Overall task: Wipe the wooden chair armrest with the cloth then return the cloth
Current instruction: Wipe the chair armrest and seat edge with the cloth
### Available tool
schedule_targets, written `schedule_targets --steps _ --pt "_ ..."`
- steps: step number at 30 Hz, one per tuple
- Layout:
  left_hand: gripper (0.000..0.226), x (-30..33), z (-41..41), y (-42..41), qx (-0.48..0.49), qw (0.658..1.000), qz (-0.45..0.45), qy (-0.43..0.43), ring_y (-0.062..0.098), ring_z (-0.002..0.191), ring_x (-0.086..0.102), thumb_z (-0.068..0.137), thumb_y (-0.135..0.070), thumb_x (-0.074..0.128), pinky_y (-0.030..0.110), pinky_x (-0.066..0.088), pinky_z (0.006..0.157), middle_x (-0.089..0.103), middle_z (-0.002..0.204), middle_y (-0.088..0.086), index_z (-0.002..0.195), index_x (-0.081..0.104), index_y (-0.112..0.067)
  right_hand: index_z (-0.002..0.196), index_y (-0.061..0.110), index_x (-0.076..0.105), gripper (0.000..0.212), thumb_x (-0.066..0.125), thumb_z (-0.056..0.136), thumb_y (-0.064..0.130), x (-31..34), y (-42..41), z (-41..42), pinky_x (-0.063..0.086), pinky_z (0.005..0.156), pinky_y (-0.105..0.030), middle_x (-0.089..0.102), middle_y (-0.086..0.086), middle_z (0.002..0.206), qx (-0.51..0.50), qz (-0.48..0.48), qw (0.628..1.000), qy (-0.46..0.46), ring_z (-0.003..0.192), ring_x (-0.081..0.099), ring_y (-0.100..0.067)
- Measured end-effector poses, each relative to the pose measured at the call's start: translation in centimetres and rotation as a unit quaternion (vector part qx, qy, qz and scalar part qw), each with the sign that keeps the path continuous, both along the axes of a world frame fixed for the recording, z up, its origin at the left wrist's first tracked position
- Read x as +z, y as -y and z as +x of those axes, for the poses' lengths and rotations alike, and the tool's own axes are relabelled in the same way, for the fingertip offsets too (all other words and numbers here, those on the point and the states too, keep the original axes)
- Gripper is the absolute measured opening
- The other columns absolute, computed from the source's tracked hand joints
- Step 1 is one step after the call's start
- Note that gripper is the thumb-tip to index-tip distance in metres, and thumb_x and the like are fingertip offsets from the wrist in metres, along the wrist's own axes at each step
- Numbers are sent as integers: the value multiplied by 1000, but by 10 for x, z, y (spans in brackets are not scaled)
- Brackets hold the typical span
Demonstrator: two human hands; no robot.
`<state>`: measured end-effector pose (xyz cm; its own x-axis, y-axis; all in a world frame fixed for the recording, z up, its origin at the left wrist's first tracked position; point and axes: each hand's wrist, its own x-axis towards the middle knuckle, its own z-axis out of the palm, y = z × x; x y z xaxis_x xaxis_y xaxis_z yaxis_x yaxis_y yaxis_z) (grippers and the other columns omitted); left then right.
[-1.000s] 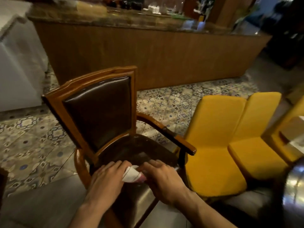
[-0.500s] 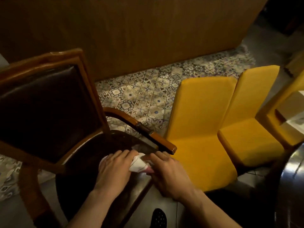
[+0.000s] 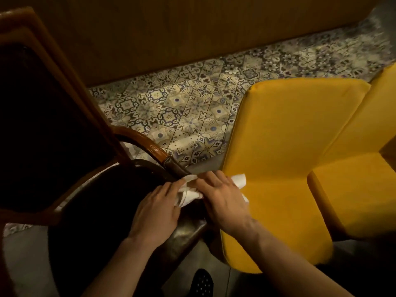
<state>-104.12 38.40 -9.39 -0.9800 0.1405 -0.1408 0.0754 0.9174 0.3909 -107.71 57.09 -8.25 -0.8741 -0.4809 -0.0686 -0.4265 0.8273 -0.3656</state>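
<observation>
We log the cloth (image 3: 188, 195) bunched on the front end of the armrest (image 3: 158, 152), whose long axis runs away up-left toward the chair back (image 3: 53, 125); right hand (image 3: 222, 198) curls over it from above, left hand (image 3: 156, 209) pinches its near fold.

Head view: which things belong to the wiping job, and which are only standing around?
Job: crumpled white cloth; glossy curved wooden armrest; left hand and right hand, both on the cloth.
Standing around: yellow upholstered chairs; patterned floor tiles; black perforated shoe.
</observation>
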Motion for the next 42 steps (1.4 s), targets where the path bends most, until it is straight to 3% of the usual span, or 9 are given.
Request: schedule_targets --steps 5,9,13,18,23,28,34,38,42 --pt "73 -35 -18 11 -34 999 35 3 7 132 42 88 -76 40 25 29 107 43 148 -17 150 29 -40 137 30 53 43 56 94 33 -49 3 -19 40 98 -42 52 1 145 37 18 999 25 131 44 -26" --pt "73 -63 -52 15 -55 998 37 -16 2 152 9 97 -68 15 29 10 123 21 166 -11 158 21 -30 151 28 41 66 52 88 41 -76 3 -19 36 109 -44 41 0 159 57 11 998 31 148 32 -26" --pt "73 -90 -76 8 -105 994 26 -7 -2 151 -11 99 -62 6 30 -1 126 5 168 -8 160 15 -22 149 21 46 67 61 89 50 -92 3 -15 39 110 -47 43 -3 158 61 12 998 8 149 32 -29" --pt "66 -106 -73 9 -112 993 22 -36 3 154 -4 104 -52 10 37 9 126 9 169 -5 160 19 -19 140 23 59 48 63 96 43 -98 -4 -8 45 104 -42 54 -1 150 47 -5 998 -41 139 48 -29" --pt "61 -111 -76 12 -121 991 12 -49 6 154 0 106 -47 10 39 12 126 10 169 -3 159 18 -18 135 23 64 43 65 95 41 -100 -33 14 46 101 -42 55 0 149 48 -34 997 -43 140 48 -28" --pt "57 -116 -72 10 -102 993 26 -52 4 154 -2 108 -42 10 33 4 126 10 168 -6 159 17 -20 136 22 64 45 34 105 36 -102 -64 40 50 98 -47 51 0 152 47 -54 997 -37 141 46 -28" --pt "55 -121 -72 8 -100 992 46 -61 7 155 0 108 -36 14 37 7 126 11 169 -3 159 19 -17 132 20 67 51 27 110 42 -98 -66 43 55 90 -48 55 -1 148 38 -44 997 -49 137 51 -31" --pt "55 -122 -71 6 -96 992 60 -64 9 155 2 107 -33 18 40 10 126 13 168 -1 159 21 -14 133 20 66 39 53 97 24 -92 -44 22 53 93 -46 55 -1 149 46 -40 998 -29 138 50 -31" --pt "55 -117 -71 6 -100 991 68 -62 9 155 4 106 -32 17 41 13 126 17 168 1 158 25 -13 137 18 62 49 72 90 27 -87 -9 -11 50 97 -45 56 -2 149 57 -28 998 1 137 51 -32"
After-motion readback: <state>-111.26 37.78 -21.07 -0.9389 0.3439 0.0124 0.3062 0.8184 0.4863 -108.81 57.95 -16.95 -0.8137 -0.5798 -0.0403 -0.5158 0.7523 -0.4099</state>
